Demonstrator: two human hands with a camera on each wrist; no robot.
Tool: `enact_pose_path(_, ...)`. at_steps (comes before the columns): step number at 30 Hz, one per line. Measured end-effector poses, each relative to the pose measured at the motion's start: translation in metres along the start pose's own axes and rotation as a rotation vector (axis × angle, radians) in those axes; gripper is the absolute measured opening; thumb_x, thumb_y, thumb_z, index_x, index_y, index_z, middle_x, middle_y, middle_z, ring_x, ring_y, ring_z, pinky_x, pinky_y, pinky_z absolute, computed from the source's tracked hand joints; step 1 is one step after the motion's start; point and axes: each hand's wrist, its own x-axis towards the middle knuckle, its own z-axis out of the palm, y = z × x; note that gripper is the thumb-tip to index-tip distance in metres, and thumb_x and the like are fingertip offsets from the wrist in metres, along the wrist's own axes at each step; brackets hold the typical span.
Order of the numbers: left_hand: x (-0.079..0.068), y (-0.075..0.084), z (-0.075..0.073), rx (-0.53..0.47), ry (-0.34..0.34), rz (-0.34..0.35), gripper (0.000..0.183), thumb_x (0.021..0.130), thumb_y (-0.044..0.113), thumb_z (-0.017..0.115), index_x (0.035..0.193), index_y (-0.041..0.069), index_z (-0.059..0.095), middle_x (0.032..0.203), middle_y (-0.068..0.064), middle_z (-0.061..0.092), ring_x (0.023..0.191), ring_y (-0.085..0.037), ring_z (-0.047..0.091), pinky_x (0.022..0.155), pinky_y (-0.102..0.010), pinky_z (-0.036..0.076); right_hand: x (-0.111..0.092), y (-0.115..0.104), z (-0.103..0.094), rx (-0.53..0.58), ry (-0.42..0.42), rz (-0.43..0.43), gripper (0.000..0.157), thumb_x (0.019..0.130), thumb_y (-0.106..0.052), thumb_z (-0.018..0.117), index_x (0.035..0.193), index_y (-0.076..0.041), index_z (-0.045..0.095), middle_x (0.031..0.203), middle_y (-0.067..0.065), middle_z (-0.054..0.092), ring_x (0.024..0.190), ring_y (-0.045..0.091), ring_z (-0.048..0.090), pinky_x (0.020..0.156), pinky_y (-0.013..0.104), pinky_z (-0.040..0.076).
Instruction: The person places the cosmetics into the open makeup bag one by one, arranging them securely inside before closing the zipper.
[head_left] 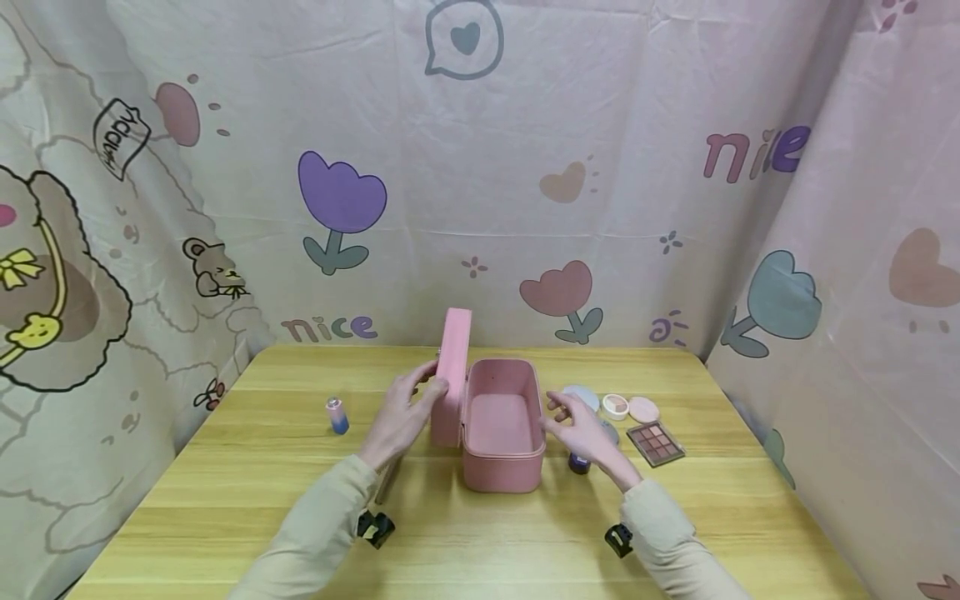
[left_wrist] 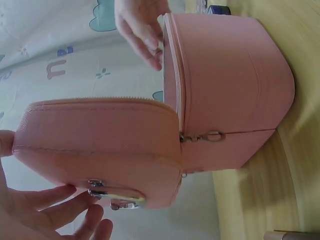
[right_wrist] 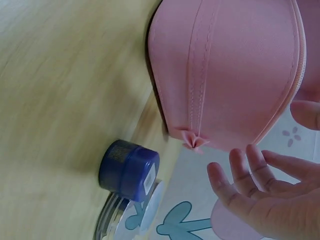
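Note:
A pink cosmetic case (head_left: 504, 473) stands on the wooden table, its zipped lid (head_left: 454, 358) swung up on the left side. My left hand (head_left: 397, 417) holds that lid, the thumb on its edge and the fingers against its outer face, beside the handle (left_wrist: 122, 196). On the other side, my right hand (head_left: 587, 429) hovers by the case's right rim with loosely bent fingers and nothing between them. In the right wrist view its fingertips (right_wrist: 255, 151) come close to the zipper edge, above a small bow. The case's pink inside shows from above.
Right of the case are a dark blue jar (right_wrist: 129, 170), an eyeshadow palette (head_left: 656, 443), a round tricolour compact (head_left: 616, 407) and other round compacts. A small pink-and-blue bottle (head_left: 338, 417) stands at left. A thin brown stick (head_left: 387, 483) lies by the left forearm. Printed curtains surround the table.

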Motion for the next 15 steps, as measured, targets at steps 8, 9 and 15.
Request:
enact_pose_path(8, 0.001, -0.01, -0.012, -0.024, 0.022, 0.027, 0.047, 0.105, 0.03, 0.049, 0.142, 0.001, 0.054, 0.122, -0.021, 0.066, 0.112, -0.031, 0.059, 0.097, -0.041, 0.051, -0.002, 0.004, 0.0, -0.014, -0.076, 0.034, 0.057, 0.093, -0.018, 0.066, 0.141, 0.01, 0.05, 0.121, 0.021, 0.065, 0.1, 0.028, 0.064, 0.079, 0.03, 0.055)
enact_pose_path(9, 0.0, -0.012, -0.014, -0.025, 0.025, 0.029, 0.046, 0.106, 0.03, 0.049, 0.142, 0.001, 0.054, 0.12, -0.02, 0.067, 0.11, -0.03, 0.06, 0.094, -0.038, 0.051, -0.002, 0.004, 0.0, -0.01, -0.079, 0.032, 0.056, 0.094, -0.018, 0.065, 0.14, 0.01, 0.05, 0.12, 0.021, 0.066, 0.101, 0.029, 0.064, 0.079, 0.03, 0.055)
enact_pose_path(15, -0.003, -0.024, -0.024, -0.076, 0.015, -0.008, 0.047, 0.107, 0.029, 0.046, 0.145, 0.002, 0.051, 0.137, -0.023, 0.062, 0.123, -0.032, 0.061, 0.1, -0.036, 0.051, -0.002, 0.006, 0.0, 0.006, -0.099, 0.011, 0.053, 0.094, -0.015, 0.064, 0.14, 0.009, 0.051, 0.12, 0.021, 0.066, 0.105, 0.032, 0.065, 0.08, 0.031, 0.056)
